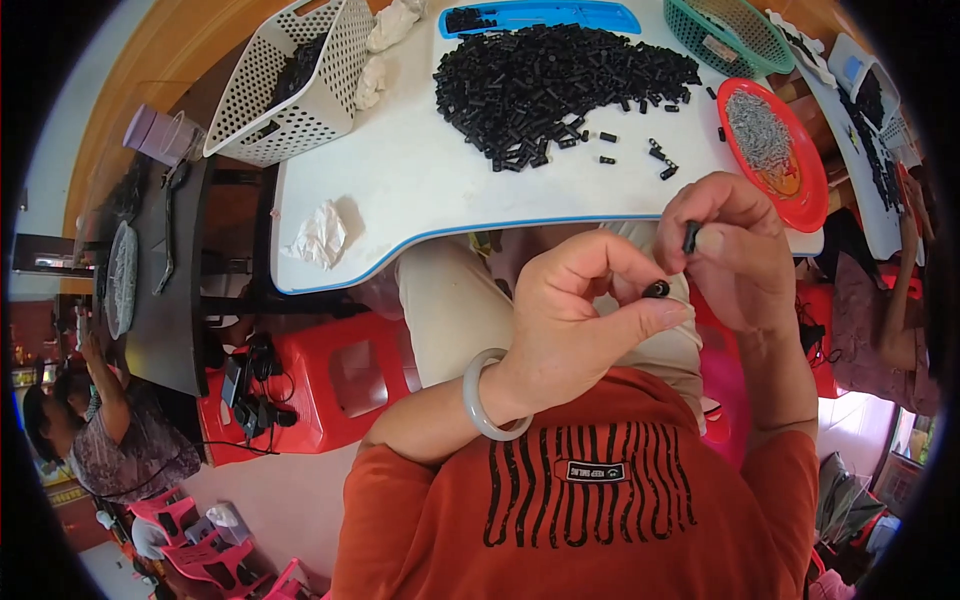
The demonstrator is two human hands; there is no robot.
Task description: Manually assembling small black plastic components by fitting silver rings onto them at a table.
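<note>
Above my lap, just off the table's near edge, my left hand [585, 315] pinches a small black cylindrical piece [656, 289] between thumb and forefinger, its round end showing. Close beside it on the right, my right hand [735, 245] is closed on another small black part [690, 237], held between thumb and fingertips. The two pieces are apart. A large heap of similar black cylinders [550, 85] covers the far middle of the table, with a few loose black pieces [663, 160] lying nearer to my right hand.
A red oval tray [815, 205] of small silvery parts [757, 130] sits at the right edge of the white table [400, 190]. Behind are a blue tray [610, 15] and a green basket [765, 62]. At left stand a white perforated basket [340, 110] and crumpled paper [322, 235]. Other people sit at both sides.
</note>
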